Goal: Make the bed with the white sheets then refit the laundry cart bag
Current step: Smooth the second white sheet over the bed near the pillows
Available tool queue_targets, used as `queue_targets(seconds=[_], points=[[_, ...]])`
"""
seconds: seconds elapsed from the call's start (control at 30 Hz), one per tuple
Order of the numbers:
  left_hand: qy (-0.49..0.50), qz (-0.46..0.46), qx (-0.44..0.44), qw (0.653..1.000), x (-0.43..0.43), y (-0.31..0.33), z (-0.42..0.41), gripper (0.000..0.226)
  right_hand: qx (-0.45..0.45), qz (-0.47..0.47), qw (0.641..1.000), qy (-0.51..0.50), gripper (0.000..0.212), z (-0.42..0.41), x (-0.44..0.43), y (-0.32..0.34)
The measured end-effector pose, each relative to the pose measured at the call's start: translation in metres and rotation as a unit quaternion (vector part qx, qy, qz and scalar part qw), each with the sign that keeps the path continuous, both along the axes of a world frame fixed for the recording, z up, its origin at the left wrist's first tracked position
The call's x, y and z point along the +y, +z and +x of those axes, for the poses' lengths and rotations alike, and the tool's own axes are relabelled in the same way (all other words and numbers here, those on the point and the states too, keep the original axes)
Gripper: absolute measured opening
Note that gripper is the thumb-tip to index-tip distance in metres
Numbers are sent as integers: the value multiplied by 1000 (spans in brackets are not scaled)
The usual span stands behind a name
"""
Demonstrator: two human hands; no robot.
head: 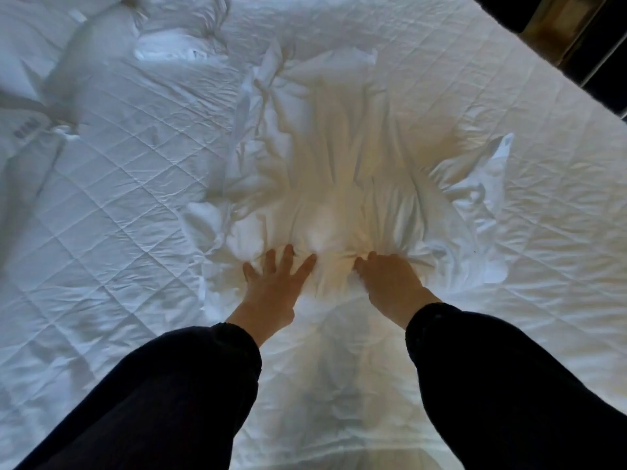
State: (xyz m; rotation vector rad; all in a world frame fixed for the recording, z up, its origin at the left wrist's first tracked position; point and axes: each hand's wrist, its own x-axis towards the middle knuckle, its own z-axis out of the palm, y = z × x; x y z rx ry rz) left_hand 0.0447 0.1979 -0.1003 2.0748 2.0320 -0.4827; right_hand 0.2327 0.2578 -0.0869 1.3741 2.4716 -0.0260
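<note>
- The left hand [274, 286] lies flat on the crumpled white sheet [325, 147], fingers spread wide.
- The right hand [390, 279] has its fingers curled into a bunch of the same sheet.
- The sheet is heaped mid-bed on the quilted mattress pad [118, 198], which shows bare on both sides.
- Rumpled bedding [84, 45] fills the far left; the pad's edge runs across the upper right.

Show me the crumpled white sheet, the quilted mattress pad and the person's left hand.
crumpled white sheet [332, 157], head view, its wrinkled middle.
quilted mattress pad [112, 212], head view, a bare quilted patch left of the sheet.
left hand [271, 290], head view, the back of the hand.
</note>
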Motion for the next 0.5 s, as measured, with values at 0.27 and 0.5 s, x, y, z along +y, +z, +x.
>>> queue_targets(seconds=[0.27, 0.5], points=[[3, -8, 4, 1000, -119, 6, 48, 104, 0, -42, 999, 12, 36, 45, -114, 11], [-14, -63, -31, 997, -187, 29, 68, 98, 1, -100, 995, 10, 33, 71, -184, 36]])
